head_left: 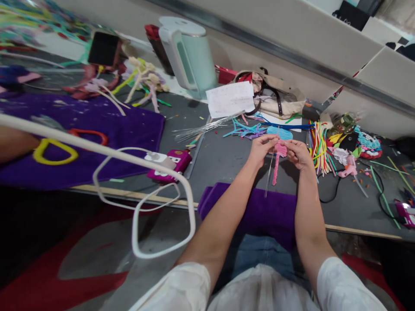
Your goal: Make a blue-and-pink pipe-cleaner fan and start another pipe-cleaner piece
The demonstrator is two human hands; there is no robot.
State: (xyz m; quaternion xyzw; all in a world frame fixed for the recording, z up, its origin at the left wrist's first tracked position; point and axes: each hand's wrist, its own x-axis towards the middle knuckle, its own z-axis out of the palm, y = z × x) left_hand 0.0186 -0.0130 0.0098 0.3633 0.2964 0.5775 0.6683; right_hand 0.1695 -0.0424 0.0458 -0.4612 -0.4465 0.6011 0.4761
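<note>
My left hand (261,150) and my right hand (298,153) are held close together above the grey table (220,157). Both pinch a pink pipe cleaner piece (278,160), whose fuzzy tail hangs down between them. A thin metal wire (268,177) also hangs from under my left hand. A purple cloth (259,211) lies over the table edge just below my hands.
A bundle of coloured pipe cleaners (319,144) lies right of my hands, with finished flower pieces (363,144) beyond. A pale green kettle (189,56), a paper sheet (231,99) and a bag (279,97) stand behind. A white cable (136,190) loops from a pink charger (170,164); a large purple cloth (97,129) lies left.
</note>
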